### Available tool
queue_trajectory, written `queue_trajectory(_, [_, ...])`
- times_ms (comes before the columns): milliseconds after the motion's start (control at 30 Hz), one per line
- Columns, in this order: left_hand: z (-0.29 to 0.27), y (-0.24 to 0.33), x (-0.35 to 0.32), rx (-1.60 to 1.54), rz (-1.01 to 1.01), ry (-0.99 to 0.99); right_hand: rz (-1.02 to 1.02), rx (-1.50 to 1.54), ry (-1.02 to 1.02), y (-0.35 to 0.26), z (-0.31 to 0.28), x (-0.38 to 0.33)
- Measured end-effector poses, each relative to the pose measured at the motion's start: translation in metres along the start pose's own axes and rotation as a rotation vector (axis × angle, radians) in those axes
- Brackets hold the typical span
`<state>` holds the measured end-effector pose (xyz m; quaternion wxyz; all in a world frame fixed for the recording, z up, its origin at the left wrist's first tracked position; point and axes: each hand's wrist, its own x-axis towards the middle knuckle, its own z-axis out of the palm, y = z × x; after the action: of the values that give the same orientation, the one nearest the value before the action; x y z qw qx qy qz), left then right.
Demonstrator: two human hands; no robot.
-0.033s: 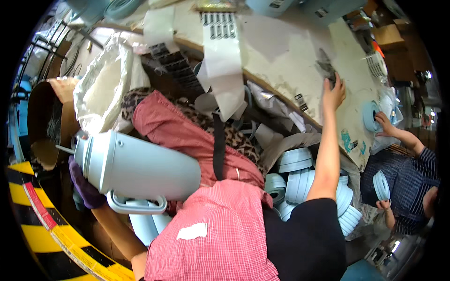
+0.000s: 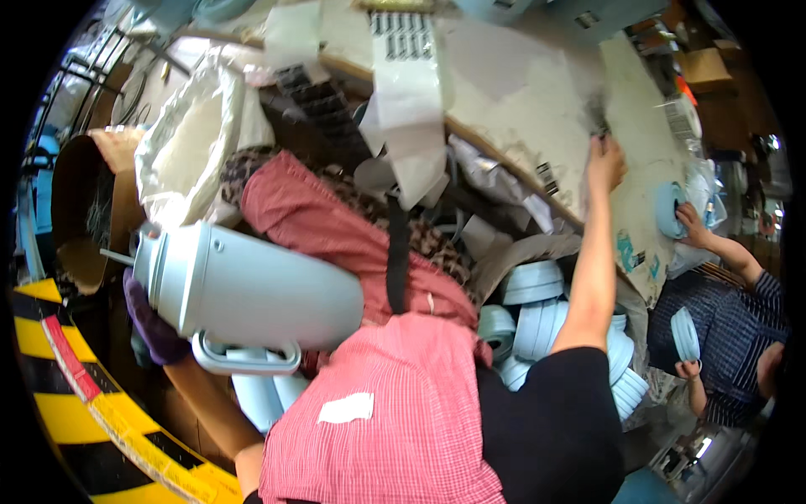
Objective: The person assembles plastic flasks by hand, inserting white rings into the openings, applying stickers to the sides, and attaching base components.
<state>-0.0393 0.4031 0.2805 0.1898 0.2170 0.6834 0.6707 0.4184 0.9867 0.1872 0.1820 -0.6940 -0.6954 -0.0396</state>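
A large light-blue tumbler (image 2: 269, 286) with a side handle and a thin straw lies tilted across my lap. My left hand (image 2: 155, 323), in a purple glove, is closed around its lid end; some of its fingers are hidden behind it. Far out to the right, my bare right hand (image 2: 607, 166) reaches over the pale tabletop (image 2: 504, 92). Its fingers are drawn together at a dark, blurred, brush-like thing (image 2: 597, 113), whose kind I cannot make out.
Light-blue lids (image 2: 537, 328) are heaped beside my right arm. Left of me stand a plastic-lined sack (image 2: 189, 160) and a cardboard box (image 2: 80, 210), near a yellow-black striped edge (image 2: 50, 370). Label sheets (image 2: 407, 101) hang over the table edge. At right, another person's hands (image 2: 693, 225) hold light-blue rings.
My right hand's fingers have drawn together at the dark thing, where they were spread before. The whole view has shifted slightly. My left hand keeps its hold on the tumbler.
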Motion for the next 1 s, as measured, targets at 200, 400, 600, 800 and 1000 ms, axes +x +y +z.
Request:
queue_trajectory(200, [0.020, 0.014, -0.022, 0.098, 0.055, 0.154, -0.341, 1.224, -0.666, -0.148, -0.047, -0.146])
queue_trajectory(400, [0.020, 0.019, -0.026, -0.080, -0.058, 0.131, -0.681, 0.739, -0.797, -0.199, 0.032, -0.245])
queue_trajectory(600, [0.030, 0.043, -0.016, 0.021, -0.080, -0.007, -0.766, 0.900, -1.020, -0.203, -0.015, -0.228])
queue_trajectory(800, [0.043, 0.078, 0.007, -0.084, -0.076, -0.063, -1.042, 1.385, -0.876, -0.301, -0.109, -0.201])
queue_trajectory(1000, [0.073, 0.088, 0.006, -0.202, -0.161, -0.196, -1.742, 1.494, -0.640, -0.404, -0.166, -0.258])
